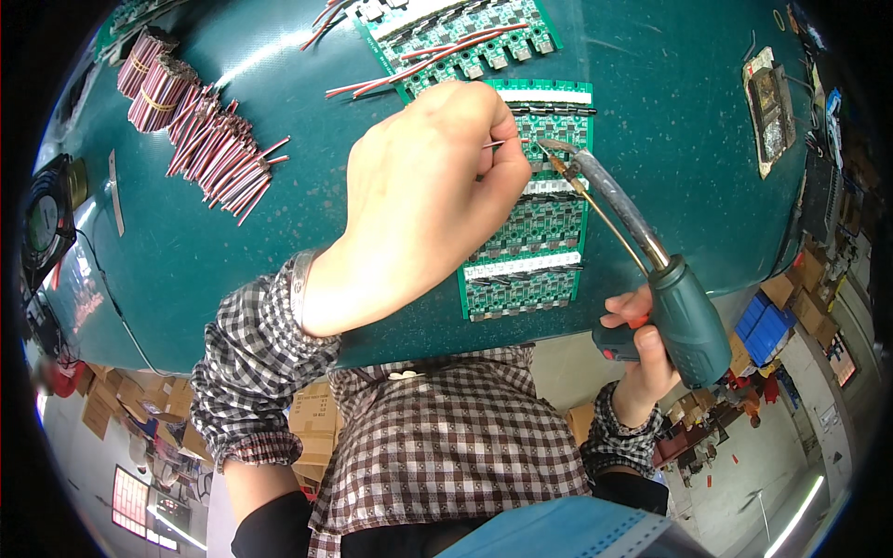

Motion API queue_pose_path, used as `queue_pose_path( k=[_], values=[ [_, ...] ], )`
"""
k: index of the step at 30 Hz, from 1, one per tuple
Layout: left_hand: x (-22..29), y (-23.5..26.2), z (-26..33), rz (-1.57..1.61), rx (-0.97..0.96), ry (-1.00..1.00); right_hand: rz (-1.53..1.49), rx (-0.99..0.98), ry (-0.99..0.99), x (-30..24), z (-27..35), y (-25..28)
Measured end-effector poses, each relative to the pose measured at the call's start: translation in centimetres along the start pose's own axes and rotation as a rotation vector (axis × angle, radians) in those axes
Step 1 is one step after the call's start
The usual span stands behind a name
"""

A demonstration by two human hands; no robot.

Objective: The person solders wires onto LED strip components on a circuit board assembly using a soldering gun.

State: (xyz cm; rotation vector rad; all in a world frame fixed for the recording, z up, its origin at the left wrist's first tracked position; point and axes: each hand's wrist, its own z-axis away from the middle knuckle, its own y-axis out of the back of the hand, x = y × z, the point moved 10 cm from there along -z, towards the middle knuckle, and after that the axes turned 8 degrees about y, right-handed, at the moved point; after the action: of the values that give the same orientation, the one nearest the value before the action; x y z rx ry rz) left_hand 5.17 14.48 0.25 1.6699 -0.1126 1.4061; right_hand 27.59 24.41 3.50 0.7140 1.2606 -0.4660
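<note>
My left hand (pixel 419 177) is over the middle of the table with thumb and fingertips pinched on a thin wire (pixel 498 143). The wire's end reaches a panel of green circuit boards (pixel 526 219), which lies partly under this hand. In my right hand (pixel 648 363) is a dark green soldering gun (pixel 690 321) with a red trigger. Its bent tip points at the wire's end, touching or very close to the board. A thin metal tube runs beneath the gun's barrel toward the same spot.
Another circuit board panel (pixel 507 58) lies farther back with red and black wires (pixel 445 58) across it. At left are banded wire bundles (pixel 156 98) and a loose pile of wires (pixel 219 153). A small fan (pixel 51 209) stands at the left edge, a stained metal tray (pixel 770 116) at right.
</note>
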Motion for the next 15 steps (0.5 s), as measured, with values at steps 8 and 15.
queue_pose_path(
  k=[8,15],
  values=[
    [0.16,-0.05,-0.03,-0.019,-0.012,-0.015,0.006,-0.006,0.004,-0.03,-0.05,0.04],
    [0.36,-0.03,-0.1,-0.007,-0.014,-0.029,0.006,-0.011,0.002,-0.03,-0.08,0.03]
  ],
)
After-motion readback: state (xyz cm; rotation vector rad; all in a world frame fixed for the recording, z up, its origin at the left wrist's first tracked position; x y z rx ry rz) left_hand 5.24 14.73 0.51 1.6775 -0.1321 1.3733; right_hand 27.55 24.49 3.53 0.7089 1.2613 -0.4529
